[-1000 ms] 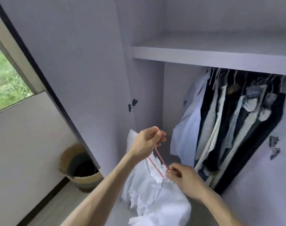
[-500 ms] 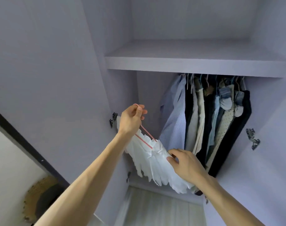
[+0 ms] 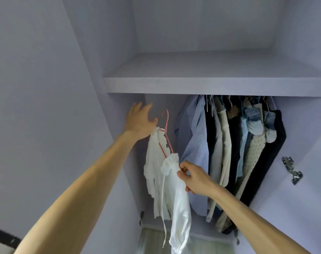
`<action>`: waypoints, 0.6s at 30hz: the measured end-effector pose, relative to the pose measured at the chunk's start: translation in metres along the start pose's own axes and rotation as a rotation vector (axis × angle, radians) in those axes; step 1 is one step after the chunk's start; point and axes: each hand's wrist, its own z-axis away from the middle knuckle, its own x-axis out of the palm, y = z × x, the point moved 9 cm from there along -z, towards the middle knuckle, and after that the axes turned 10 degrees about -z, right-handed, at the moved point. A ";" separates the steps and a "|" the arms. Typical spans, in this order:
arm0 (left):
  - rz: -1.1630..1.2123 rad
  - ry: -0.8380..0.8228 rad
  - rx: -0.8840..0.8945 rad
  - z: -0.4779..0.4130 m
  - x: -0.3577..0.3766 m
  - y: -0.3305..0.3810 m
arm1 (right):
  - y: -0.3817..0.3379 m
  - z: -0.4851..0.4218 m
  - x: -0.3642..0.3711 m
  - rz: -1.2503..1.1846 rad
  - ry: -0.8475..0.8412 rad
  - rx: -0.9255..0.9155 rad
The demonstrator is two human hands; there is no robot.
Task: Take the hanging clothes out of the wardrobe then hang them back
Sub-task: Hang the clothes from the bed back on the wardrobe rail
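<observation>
Seemingly the re-hanging step: under the shelf (image 3: 211, 88) hang the clothes (image 3: 227, 147), and under its left end the white blouse (image 3: 154, 173) on a pink hanger (image 3: 167, 123). The left grip (image 3: 140, 121) is released, fingers spread; the right grip (image 3: 194, 176) pinches the blouse's ruffle. Next, the hook must catch the hidden rail. No legible writing.

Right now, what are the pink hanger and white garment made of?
Pink hanger: thin, uniform rod bent into a hook, smooth; looks like coated wire or slim plastic, cannot tell which. White garment: thin matte woven cloth, limp drape, ruffled edges; probably cotton or a blend.
</observation>
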 end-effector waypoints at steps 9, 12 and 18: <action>-0.367 0.270 0.109 -0.099 -0.039 0.002 | -0.016 -0.083 -0.046 -0.215 0.059 -0.008; -0.359 0.425 0.124 -0.104 -0.029 0.000 | -0.016 -0.113 -0.062 -0.284 0.114 -0.029; -0.357 0.583 0.136 -0.116 -0.023 -0.006 | -0.011 -0.163 -0.091 -0.370 0.230 -0.083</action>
